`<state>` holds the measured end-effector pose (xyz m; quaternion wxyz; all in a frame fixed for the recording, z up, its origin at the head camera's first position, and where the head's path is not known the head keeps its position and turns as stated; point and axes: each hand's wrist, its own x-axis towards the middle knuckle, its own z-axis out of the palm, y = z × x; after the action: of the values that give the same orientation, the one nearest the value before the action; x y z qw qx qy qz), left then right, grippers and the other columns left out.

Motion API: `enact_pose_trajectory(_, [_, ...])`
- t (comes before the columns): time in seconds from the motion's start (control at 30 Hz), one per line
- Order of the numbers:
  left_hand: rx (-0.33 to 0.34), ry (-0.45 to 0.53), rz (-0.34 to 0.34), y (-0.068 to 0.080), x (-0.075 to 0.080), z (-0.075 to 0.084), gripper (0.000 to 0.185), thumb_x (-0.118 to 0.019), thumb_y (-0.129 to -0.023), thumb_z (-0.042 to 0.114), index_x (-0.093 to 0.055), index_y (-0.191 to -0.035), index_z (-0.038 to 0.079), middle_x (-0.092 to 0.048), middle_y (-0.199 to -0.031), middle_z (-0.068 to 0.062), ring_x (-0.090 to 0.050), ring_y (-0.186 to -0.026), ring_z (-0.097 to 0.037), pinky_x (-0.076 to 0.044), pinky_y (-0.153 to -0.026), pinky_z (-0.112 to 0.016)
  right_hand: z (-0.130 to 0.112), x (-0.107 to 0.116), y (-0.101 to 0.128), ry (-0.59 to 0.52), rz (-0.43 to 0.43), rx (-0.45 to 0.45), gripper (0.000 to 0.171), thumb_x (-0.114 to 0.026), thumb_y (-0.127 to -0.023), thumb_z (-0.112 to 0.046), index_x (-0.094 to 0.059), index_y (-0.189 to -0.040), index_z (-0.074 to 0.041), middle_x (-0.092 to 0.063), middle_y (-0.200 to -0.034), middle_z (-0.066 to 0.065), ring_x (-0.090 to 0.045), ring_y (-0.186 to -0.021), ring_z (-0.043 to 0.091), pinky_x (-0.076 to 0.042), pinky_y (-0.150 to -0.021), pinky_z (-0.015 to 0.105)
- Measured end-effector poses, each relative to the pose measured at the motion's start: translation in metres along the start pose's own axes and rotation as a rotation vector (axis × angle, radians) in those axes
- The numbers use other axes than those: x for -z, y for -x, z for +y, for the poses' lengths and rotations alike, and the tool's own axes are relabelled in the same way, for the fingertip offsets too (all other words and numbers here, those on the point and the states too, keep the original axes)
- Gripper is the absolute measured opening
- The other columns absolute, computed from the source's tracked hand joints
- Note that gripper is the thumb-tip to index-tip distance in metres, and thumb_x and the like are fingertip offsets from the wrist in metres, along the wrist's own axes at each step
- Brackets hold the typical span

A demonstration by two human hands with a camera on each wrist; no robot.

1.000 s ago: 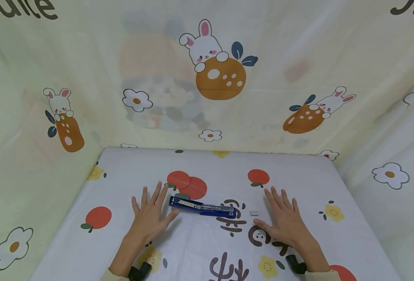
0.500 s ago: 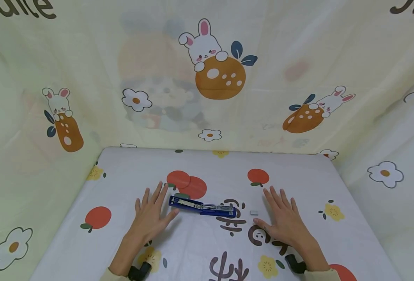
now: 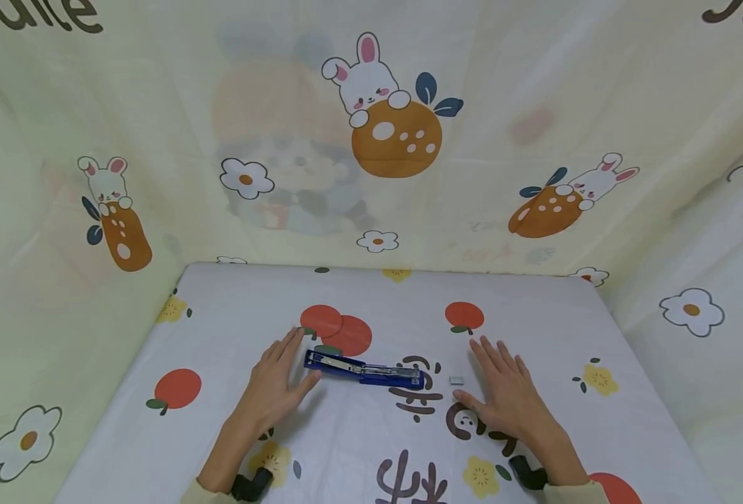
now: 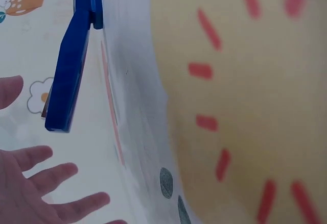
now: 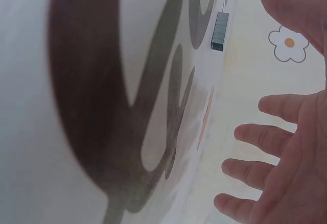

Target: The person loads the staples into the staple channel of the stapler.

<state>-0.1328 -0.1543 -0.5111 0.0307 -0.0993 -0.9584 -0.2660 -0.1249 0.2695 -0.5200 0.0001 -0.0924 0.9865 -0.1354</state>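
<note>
A blue stapler (image 3: 365, 370) lies opened out on the printed cloth, its metal channel facing up. To its right sits a small grey strip of staples (image 3: 456, 381), seen as a block of staples (image 5: 220, 31) in the right wrist view. My left hand (image 3: 273, 385) is beside the stapler's left end, fingers straight and thumb apart. Part of the blue stapler (image 4: 71, 66) also shows in the left wrist view, beyond the hand (image 4: 30, 188). My right hand (image 3: 504, 388) is spread just right of the staples, holding nothing.
A white cloth with fruit and flower prints covers the table (image 3: 378, 434). Printed curtains (image 3: 472, 210) close in the back and both sides. A black wrist strap (image 3: 252, 484) is on the left wrist, another black strap (image 3: 527, 474) on the right.
My left hand has turned slightly, its fingers drawing closer together. The right hand's fingers have shifted a little. The stapler and the staples have stayed where they were.
</note>
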Motion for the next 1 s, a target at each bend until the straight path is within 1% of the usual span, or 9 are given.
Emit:
enact_pose_trajectory(0.13, [-0.009,0.031,0.001,0.000,-0.001,0.000,0.083,-0.068,-0.098,0.050,-0.037,-0.165,0.013,-0.038,-0.172,-0.013,-0.044,-0.151,-0.048,-0.041,-0.115,-0.074,-0.001,0.000,0.000,-0.006,0.002,0.012,0.099,-0.076,-0.089,-0.060,-0.035,-0.165,-0.010,-0.034,-0.171,0.024,-0.029,-0.157,0.054,-0.023,-0.124,0.076])
enact_pose_trajectory(0.4, [0.027,0.120,-0.049,0.001,-0.002,0.003,0.078,-0.070,-0.099,0.044,-0.039,-0.164,0.015,-0.042,-0.169,-0.015,-0.043,-0.153,-0.044,-0.040,-0.120,-0.068,-0.003,-0.004,0.001,-0.002,0.012,0.036,0.093,-0.077,-0.090,-0.055,-0.041,-0.162,-0.010,-0.041,-0.168,0.021,-0.038,-0.154,0.050,-0.034,-0.122,0.072])
enact_pose_trajectory(0.63, [0.021,0.180,-0.022,-0.001,-0.007,0.005,0.074,-0.075,-0.098,0.034,-0.045,-0.160,0.010,-0.049,-0.163,-0.017,-0.047,-0.151,-0.042,-0.041,-0.121,-0.063,-0.005,-0.003,0.002,-0.025,0.024,0.069,0.086,-0.078,-0.091,-0.051,-0.047,-0.158,-0.008,-0.045,-0.165,0.022,-0.045,-0.149,0.050,-0.040,-0.118,0.070])
enact_pose_trajectory(0.73, [0.015,0.221,-0.017,-0.001,-0.010,0.005,0.072,-0.076,-0.097,0.029,-0.047,-0.159,0.007,-0.052,-0.161,-0.017,-0.049,-0.150,-0.040,-0.042,-0.122,-0.061,-0.006,-0.002,0.003,-0.028,0.021,0.073,0.084,-0.078,-0.091,-0.051,-0.049,-0.157,-0.008,-0.045,-0.165,0.022,-0.046,-0.149,0.049,-0.041,-0.118,0.069])
enact_pose_trajectory(0.87, [0.020,0.265,-0.012,-0.001,-0.012,0.006,0.070,-0.078,-0.096,0.024,-0.049,-0.157,0.006,-0.054,-0.159,-0.017,-0.054,-0.146,-0.039,-0.046,-0.120,-0.058,-0.007,-0.002,0.003,-0.033,0.021,0.067,0.080,-0.079,-0.092,-0.047,-0.051,-0.156,-0.008,-0.047,-0.164,0.021,-0.047,-0.148,0.047,-0.042,-0.117,0.068])
enact_pose_trajectory(1.0, [0.034,0.292,-0.011,0.000,-0.012,0.006,0.070,-0.079,-0.095,0.022,-0.049,-0.156,0.007,-0.055,-0.158,-0.017,-0.061,-0.138,-0.040,-0.051,-0.115,-0.058,-0.010,-0.003,0.003,-0.029,0.012,0.054,0.073,-0.081,-0.091,-0.042,-0.056,-0.152,-0.009,-0.053,-0.159,0.021,-0.051,-0.144,0.046,-0.044,-0.114,0.069])
